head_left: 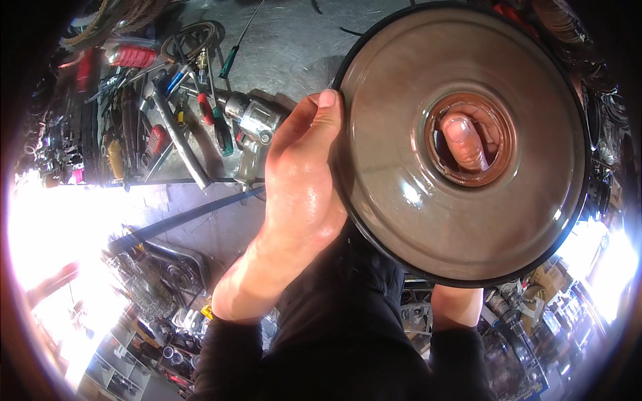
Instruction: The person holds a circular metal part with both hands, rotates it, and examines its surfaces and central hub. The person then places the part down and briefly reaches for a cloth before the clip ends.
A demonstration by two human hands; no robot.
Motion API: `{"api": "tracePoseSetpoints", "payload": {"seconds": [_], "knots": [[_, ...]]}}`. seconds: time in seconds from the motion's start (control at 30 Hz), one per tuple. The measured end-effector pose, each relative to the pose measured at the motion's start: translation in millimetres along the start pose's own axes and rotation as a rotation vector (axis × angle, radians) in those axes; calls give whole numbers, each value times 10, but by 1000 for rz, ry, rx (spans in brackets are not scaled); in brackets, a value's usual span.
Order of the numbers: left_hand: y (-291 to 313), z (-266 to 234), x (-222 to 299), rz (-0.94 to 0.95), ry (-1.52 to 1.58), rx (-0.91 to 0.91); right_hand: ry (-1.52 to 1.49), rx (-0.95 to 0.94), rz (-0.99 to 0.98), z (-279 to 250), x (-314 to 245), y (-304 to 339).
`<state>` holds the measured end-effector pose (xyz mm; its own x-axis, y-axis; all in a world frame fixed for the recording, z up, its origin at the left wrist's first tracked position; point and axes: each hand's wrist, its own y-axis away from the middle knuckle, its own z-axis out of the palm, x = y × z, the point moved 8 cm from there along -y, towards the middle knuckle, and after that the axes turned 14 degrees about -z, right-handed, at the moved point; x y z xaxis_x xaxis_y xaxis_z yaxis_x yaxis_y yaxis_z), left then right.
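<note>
A large round brown disc (394,134) with a black rim and a wet, shiny face is held up over the bench's right side. Its raised centre has a round hole. My left hand (304,164) grips the disc's left edge, thumb on the rim and the other fingers mostly hidden behind. Underneath is my right hand (463,144), largely covered by the disc; its thumb and part of the curled fingers show through the hole. The right forearm comes out below the lower rim.
On the metal bench (287,47) lie an air impact wrench (257,123), a long ratchet handle (177,137), a green-handled screwdriver (231,60) and several other hand tools. A red can (132,55) lies at the back left. Machine parts crowd the floor at both sides.
</note>
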<state>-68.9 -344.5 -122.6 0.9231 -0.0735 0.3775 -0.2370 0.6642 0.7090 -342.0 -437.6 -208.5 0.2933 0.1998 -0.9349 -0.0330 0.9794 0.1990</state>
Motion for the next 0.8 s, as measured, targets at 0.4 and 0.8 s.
{"api": "tracePoseSetpoints", "payload": {"seconds": [0.4, 0.8], "knots": [[-1, 28, -89, -23, 32, -53, -9, 3, 14, -70, 95, 51], [-13, 38, -151, -41, 51, -94, -12, 3, 21, -129, 117, 75]]}}
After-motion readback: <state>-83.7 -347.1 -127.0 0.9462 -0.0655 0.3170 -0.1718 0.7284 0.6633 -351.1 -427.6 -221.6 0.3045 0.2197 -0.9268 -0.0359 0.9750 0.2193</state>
